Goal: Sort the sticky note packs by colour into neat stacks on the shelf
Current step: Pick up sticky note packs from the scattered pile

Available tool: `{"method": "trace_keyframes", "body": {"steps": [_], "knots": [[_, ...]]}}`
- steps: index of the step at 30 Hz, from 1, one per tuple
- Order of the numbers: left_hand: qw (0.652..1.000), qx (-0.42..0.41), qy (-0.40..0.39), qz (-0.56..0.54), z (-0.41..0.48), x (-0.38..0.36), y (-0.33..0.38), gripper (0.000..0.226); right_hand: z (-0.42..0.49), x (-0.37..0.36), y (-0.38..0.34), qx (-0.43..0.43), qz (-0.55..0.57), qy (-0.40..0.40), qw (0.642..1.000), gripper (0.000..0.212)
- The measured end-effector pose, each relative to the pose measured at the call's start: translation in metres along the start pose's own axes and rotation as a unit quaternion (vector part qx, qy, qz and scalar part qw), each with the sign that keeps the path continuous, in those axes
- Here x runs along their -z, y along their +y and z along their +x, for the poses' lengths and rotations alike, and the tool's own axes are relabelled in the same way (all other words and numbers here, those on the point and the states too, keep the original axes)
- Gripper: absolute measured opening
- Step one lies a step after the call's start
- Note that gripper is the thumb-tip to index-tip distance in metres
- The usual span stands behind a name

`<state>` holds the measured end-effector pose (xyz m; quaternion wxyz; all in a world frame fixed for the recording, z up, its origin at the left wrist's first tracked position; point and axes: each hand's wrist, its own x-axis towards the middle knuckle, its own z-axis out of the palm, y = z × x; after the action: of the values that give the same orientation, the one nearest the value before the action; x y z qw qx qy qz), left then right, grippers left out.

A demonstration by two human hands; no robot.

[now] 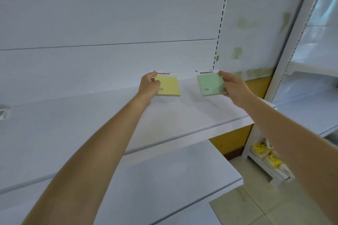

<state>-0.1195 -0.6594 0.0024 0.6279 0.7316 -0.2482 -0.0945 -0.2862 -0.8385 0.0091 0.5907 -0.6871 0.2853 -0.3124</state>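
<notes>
A yellow sticky note pack (169, 86) lies at the back of the white shelf (109, 115), against the rear panel. My left hand (149, 86) grips its left edge, thumb near the white header. To its right sits a green sticky note pack (209, 84), also at the back of the shelf. My right hand (232, 87) holds the green pack by its right edge, thumb on the top corner and fingers curled under the lower side. The two packs are apart, with a gap of bare shelf between them.
A lower white shelf (173, 179) juts out below. A perforated upright (220, 23) ends the rear panel on the right. Beyond it stands another rack (270, 162) holding yellow and white packaged goods near the tiled floor (243, 208).
</notes>
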Motion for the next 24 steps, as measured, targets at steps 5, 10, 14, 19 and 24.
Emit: {"method": "trace_keyframes", "body": {"steps": [5, 10, 14, 19, 24], "knots": [[1.0, 0.019, 0.006, 0.003, 0.04, -0.052, -0.007, 0.052, 0.065, 0.027, 0.009, -0.008, -0.016, 0.019, 1.0, 0.057], [0.998, 0.037, 0.036, 0.029, 0.071, -0.092, -0.011, 0.053, 0.129, 0.042, 0.022, -0.019, -0.021, 0.024, 0.999, 0.055], [0.993, 0.042, 0.086, 0.062, 0.097, -0.119, -0.02, 0.052, 0.175, 0.034, 0.036, -0.014, -0.085, -0.02, 0.996, 0.053], [0.984, 0.049, 0.113, 0.127, 0.106, -0.151, -0.038, 0.047, 0.209, 0.034, 0.064, 0.02, -0.207, -0.055, 0.977, 0.047], [0.955, -0.012, 0.124, 0.269, 0.103, -0.153, -0.051, 0.03, 0.222, 0.037, 0.085, 0.079, -0.298, -0.059, 0.949, 0.043]]}}
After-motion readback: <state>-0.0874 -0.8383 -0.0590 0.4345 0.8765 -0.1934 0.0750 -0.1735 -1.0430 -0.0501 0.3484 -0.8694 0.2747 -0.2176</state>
